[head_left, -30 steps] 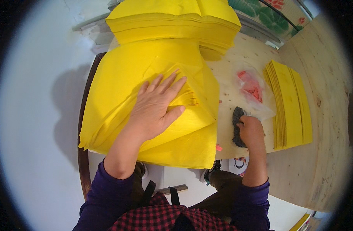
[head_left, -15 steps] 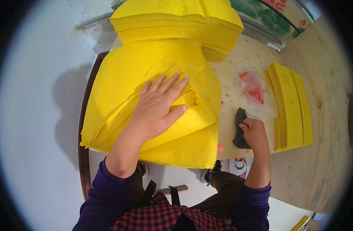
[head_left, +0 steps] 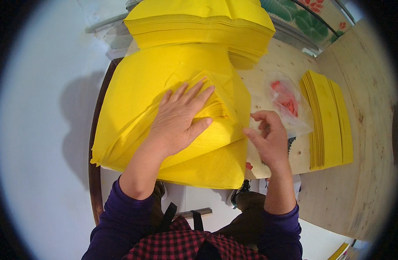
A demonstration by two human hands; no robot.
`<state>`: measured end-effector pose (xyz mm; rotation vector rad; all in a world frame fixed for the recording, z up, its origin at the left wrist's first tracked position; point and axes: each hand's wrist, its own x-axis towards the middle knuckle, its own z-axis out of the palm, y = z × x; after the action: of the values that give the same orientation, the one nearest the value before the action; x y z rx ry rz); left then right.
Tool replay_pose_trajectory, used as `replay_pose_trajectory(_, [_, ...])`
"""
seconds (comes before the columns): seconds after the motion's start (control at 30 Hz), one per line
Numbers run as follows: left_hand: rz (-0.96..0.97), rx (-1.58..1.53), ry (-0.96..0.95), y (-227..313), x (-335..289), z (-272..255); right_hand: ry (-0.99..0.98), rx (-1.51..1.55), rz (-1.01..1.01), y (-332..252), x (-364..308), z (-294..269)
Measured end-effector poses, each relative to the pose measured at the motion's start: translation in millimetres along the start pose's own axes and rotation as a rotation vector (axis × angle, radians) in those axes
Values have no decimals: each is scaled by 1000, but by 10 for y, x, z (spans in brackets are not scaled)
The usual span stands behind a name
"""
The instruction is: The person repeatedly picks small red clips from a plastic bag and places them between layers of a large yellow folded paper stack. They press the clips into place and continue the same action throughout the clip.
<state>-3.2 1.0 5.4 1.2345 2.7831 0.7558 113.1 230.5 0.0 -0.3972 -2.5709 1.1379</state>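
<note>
Your left hand (head_left: 179, 121) lies flat, fingers spread wide, pressing on the fanned yellow paper stack (head_left: 164, 117) at centre frame, fingertips pointing to 1 o'clock. Your right hand (head_left: 268, 138) sits at 3 o'clock of that stack, thumb and forefinger narrowed to a pinch right at the sheet edges; whether a sheet is actually gripped, cannot tell. Taller yellow pile (head_left: 199, 21) at 12 o'clock. Clear bag with red contents (head_left: 285, 102) just beyond the right hand. Folded yellow stack (head_left: 329, 119) at 3 o'clock on the wooden table (head_left: 372, 143).
</note>
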Motion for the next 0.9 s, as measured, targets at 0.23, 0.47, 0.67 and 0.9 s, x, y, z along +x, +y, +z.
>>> replay_pose_trajectory(0.23, [8,-35,-9,-7,-6,-24,-60,-25,-36,-152,65,282])
replay_pose_trajectory(0.47, [20,-32,5,-16,1,-11,-175,19,-46,-121,76,219])
replay_pose_trajectory(0.67, [14,-27,3,-16,-8,-7,-331,13,-231,-131,39,-22])
replay_pose_trajectory(0.9, [8,-31,-1,-16,0,-5,-170,119,-65,-66,98,199])
